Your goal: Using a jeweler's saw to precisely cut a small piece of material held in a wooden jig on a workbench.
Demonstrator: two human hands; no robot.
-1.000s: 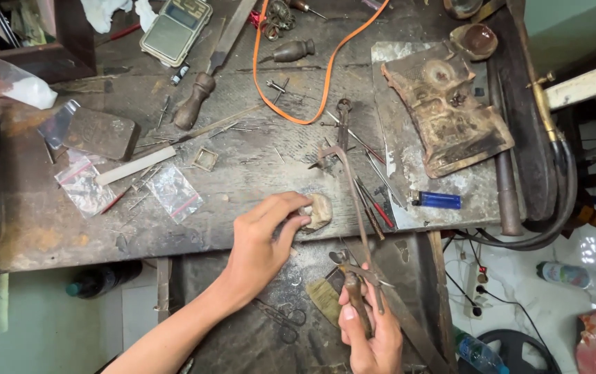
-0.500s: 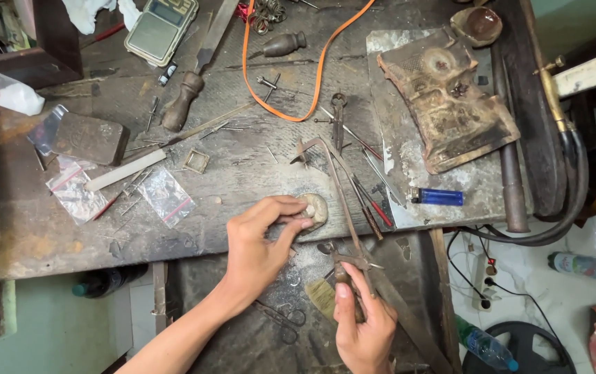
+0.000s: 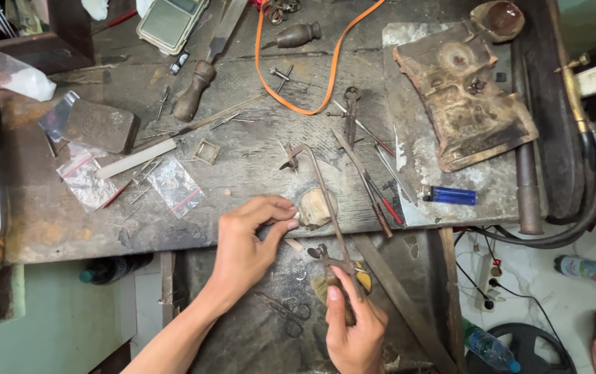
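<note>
Little has shifted — left hand (image 3: 246, 242) still pinches a small piece against the bench peg (image 3: 316, 207); right hand (image 3: 355, 325) still clenches the jeweller's saw (image 3: 326, 208).

We count two hands, left (image 3: 246, 242) and right (image 3: 353, 332); one saw (image 3: 326, 208); one blue lighter (image 3: 450, 196); two plastic bottles at four o'clock (image 3: 582, 268); three small clear bags at nine o'clock (image 3: 175, 185).

Saw frame (image 3: 322, 201) lies right of the peg (image 3: 315, 208); lighter (image 3: 450, 195) farther right.
</note>
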